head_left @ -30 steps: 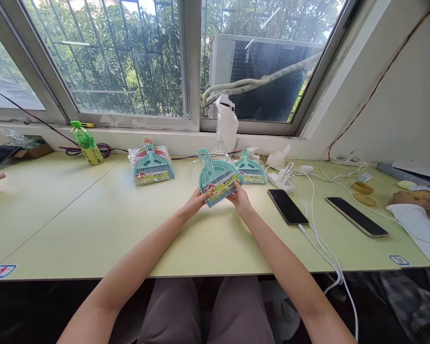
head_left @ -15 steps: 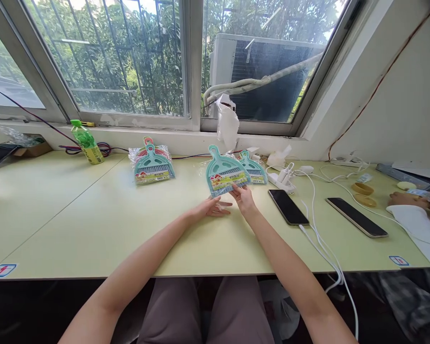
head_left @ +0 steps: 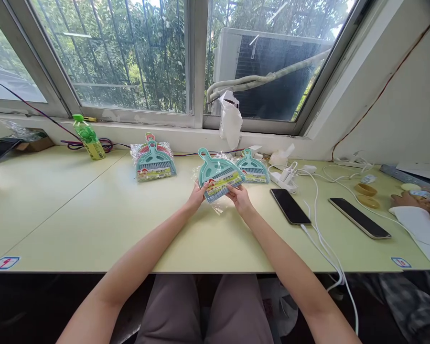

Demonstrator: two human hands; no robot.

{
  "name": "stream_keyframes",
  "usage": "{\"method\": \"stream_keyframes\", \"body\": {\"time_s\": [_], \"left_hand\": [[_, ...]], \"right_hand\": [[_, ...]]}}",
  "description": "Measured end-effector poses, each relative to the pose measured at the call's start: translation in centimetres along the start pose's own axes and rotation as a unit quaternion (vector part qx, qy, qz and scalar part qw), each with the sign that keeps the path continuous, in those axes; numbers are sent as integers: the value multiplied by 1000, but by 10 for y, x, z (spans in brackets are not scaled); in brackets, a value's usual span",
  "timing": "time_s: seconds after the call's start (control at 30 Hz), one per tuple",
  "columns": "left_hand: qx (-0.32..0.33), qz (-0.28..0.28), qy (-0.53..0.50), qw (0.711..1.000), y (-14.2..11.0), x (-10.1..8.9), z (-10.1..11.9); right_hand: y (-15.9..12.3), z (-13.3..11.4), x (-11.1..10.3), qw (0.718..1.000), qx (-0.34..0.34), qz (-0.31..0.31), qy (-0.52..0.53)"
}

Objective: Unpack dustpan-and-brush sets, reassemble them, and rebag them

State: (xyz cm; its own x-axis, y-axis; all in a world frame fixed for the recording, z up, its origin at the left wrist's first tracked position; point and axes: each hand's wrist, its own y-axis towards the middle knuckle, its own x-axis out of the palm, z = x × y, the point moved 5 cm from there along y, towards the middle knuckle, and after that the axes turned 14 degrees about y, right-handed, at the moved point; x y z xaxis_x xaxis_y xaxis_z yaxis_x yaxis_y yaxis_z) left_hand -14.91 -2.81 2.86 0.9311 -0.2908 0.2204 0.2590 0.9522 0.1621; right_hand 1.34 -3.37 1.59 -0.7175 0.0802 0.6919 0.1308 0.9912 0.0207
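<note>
A teal dustpan and brush set [head_left: 219, 173] in a clear plastic wrapper is held up, tilted, over the table. My left hand [head_left: 196, 198] is closed on its lower left edge, thumb in front. On the lower right edge my right hand [head_left: 241, 198] grips it too. The loose end of the wrapper hangs down between my hands. Just behind and to the right lies another teal set [head_left: 252, 168], partly covered by the held one. Farther left sits a stack of wrapped sets [head_left: 155, 161], teal in front with red and green edges behind.
Right of my hands are a power strip [head_left: 284, 180], a black phone [head_left: 290, 206], a second phone [head_left: 359, 218] and white cables. A green bottle [head_left: 89, 137] stands at the back left. Another person's hand [head_left: 412, 199] is at the far right. The table [head_left: 93, 229] meets the window wall.
My left hand has moved up and left from below the set and now grips its left edge. The set has shifted slightly left and tilted more; my right hand keeps its hold.
</note>
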Motion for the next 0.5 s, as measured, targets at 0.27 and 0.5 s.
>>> {"method": "stream_keyframes", "body": {"time_s": [0.27, 0.5], "left_hand": [[11, -41, 165, 985, -11, 6, 21], [-36, -101, 109, 988, -17, 22, 10]], "right_hand": [[0, -6, -1, 1000, -14, -2, 8], [-3, -6, 0, 997, -45, 19, 56]]}}
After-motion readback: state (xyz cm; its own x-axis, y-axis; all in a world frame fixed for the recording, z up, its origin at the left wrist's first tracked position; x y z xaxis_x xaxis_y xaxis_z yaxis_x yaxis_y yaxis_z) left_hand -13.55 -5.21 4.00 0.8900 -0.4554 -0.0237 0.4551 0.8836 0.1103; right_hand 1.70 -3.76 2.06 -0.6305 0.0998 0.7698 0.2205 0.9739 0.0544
